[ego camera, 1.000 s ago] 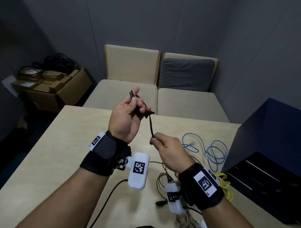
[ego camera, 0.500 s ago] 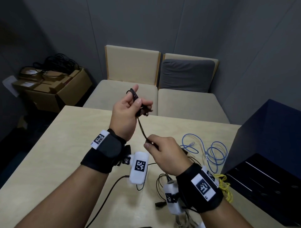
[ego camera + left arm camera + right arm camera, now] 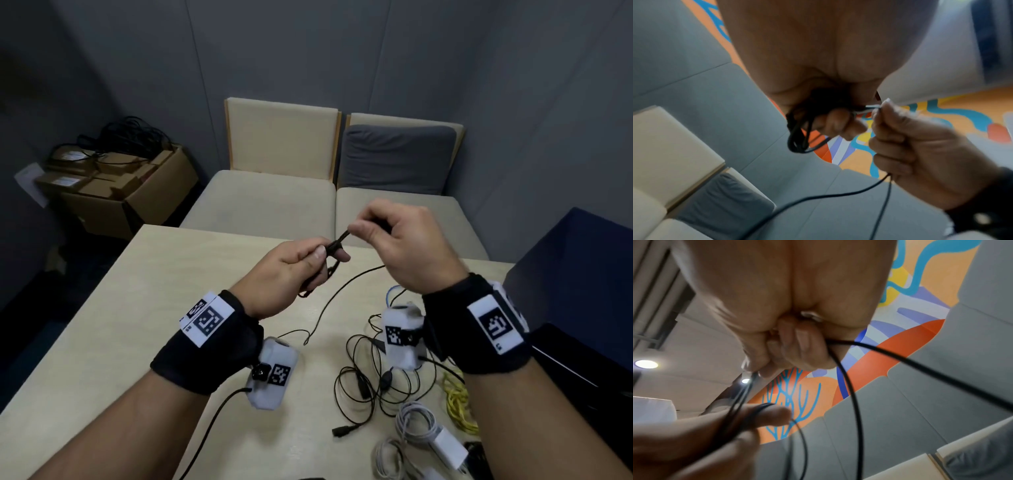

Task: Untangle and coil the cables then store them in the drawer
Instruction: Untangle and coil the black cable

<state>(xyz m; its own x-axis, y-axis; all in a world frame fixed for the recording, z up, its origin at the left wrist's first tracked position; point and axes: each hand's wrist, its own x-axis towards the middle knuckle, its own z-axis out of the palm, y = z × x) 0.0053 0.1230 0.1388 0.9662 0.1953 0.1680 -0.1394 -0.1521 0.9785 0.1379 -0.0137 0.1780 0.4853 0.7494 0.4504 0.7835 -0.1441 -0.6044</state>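
Above the beige table point(image 3: 102, 342) my left hand point(image 3: 291, 270) grips a small coil of thin black cable point(image 3: 330, 255) between thumb and fingers. In the left wrist view the coil's loops point(image 3: 799, 133) hang below my curled fingers. My right hand point(image 3: 394, 236) pinches the same cable just right of the coil, and the loose length point(image 3: 329, 305) trails down to the table. In the right wrist view the cable point(image 3: 849, 386) runs out from under my curled fingers. The dark blue drawer unit point(image 3: 575, 308) stands at the right with its drawer open.
More cables lie near the table's front right: a black tangle point(image 3: 363, 373), white cables with a charger point(image 3: 431, 438), a yellow cable point(image 3: 459, 404), a bit of blue cable point(image 3: 392, 294). Beige seats point(image 3: 260, 202) stand behind the table, cardboard boxes point(image 3: 113, 185) to the left.
My right hand rose from below the coil to level with it and now pinches the cable close to my left hand. My left hand lowered and tilted the coil to the right.
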